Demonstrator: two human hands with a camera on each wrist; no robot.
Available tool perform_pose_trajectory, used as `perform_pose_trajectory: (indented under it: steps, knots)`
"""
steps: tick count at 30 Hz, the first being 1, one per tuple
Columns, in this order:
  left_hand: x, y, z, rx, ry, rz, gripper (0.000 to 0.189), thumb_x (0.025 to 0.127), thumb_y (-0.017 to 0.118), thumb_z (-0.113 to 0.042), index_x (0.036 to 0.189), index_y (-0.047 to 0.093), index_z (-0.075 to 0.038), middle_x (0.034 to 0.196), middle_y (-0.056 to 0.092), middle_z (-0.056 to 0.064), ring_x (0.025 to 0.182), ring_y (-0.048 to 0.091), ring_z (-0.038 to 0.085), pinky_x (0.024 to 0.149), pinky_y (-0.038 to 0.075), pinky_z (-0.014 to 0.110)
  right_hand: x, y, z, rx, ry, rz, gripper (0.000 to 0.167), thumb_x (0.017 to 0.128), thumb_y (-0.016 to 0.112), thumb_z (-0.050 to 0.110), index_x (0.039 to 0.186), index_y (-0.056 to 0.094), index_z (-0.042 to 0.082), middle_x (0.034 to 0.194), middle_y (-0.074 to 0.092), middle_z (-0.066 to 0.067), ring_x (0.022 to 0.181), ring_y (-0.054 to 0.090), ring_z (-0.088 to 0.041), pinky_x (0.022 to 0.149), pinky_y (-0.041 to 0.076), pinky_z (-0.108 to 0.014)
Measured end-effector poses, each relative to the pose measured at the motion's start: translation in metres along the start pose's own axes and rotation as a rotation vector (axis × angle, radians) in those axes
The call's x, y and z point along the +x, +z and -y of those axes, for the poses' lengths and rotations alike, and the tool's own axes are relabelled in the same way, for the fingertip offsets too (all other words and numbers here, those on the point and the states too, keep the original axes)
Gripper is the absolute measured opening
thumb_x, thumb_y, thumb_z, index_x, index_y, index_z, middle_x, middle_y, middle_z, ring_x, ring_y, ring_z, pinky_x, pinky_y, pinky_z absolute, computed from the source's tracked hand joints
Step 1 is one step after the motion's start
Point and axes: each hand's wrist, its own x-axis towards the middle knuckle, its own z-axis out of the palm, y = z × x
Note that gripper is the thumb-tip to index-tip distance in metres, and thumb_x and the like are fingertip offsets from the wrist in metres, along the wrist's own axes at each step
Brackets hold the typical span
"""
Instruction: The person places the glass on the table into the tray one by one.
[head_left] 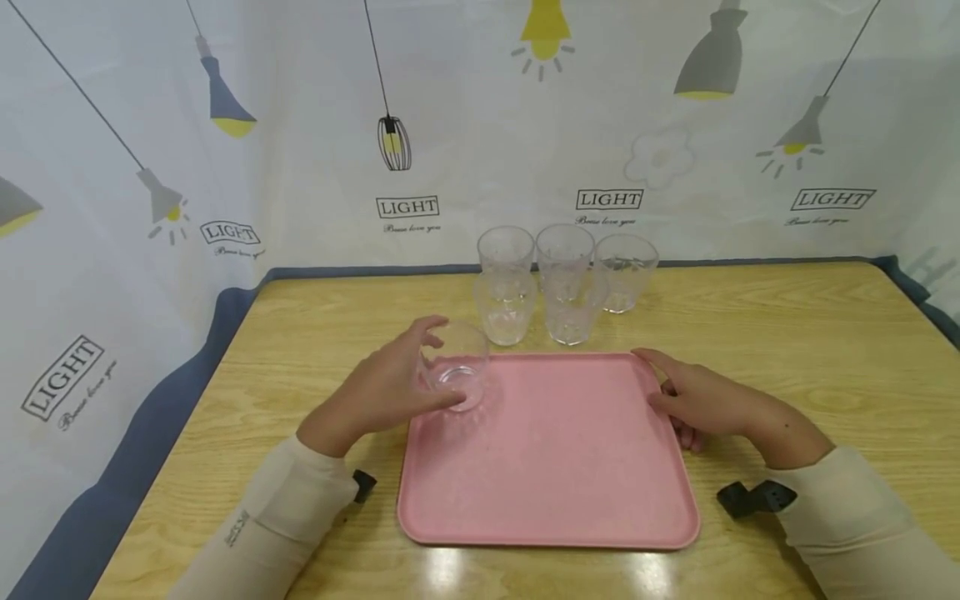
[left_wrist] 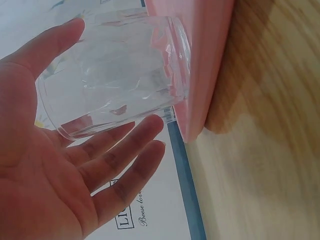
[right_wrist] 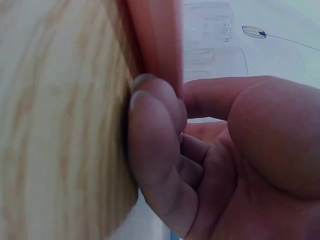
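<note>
A clear drinking glass stands upright at the far left corner of the pink tray. My left hand holds it from the left, thumb at the near side and index finger at the far side. In the left wrist view, the lower fingers spread loosely beside the glass, whose base is at the tray surface. At the tray's right edge, my right hand grips the rim near the far corner. Its curled fingers sit low beside the rim, close over the tabletop in the right wrist view.
Several more clear glasses stand close together just behind the tray. The wooden table ends at a wall of white cloth printed with lamps.
</note>
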Motion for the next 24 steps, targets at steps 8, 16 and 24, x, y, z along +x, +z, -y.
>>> perform_pose_trajectory:
  steps: [8,16,24]
  knots:
    - [-0.0022,-0.0009,-0.0003,0.002,0.014,0.009,0.098,0.077,0.083,-0.050,0.155,0.027,-0.028,0.142,0.057,0.007,0.120,0.063,0.025,0.095,0.053,0.052,-0.0010,0.0008,0.0007,0.016,-0.010,0.006,0.068,0.105,0.044,0.009,0.160,0.005,0.009,0.068,0.061,-0.007,0.047,0.059,-0.019,0.045,0.055,-0.036]
    - [-0.0009,0.0014,0.0000,0.011,0.010,0.003,0.102,0.076,0.083,-0.054,0.156,0.026,-0.030,0.145,0.055,0.007,0.122,0.061,0.027,0.099,0.050,0.055,-0.0003,-0.0001,-0.0019,-0.004,0.003,0.004,0.067,0.105,0.043,0.010,0.160,0.006,0.010,0.068,0.061,-0.007,0.048,0.059,-0.020,0.046,0.056,-0.037]
    - [-0.0001,-0.0029,-0.0056,0.055,0.010,-0.037,0.100,0.079,0.066,-0.075,0.158,0.022,-0.031,0.151,0.049,0.005,0.136,0.052,0.029,0.111,0.037,0.064,-0.0007,-0.0009,-0.0015,0.009,0.004,0.008,0.068,0.105,0.044,0.010,0.161,0.005,0.011,0.068,0.062,-0.008,0.047,0.059,-0.020,0.046,0.055,-0.037]
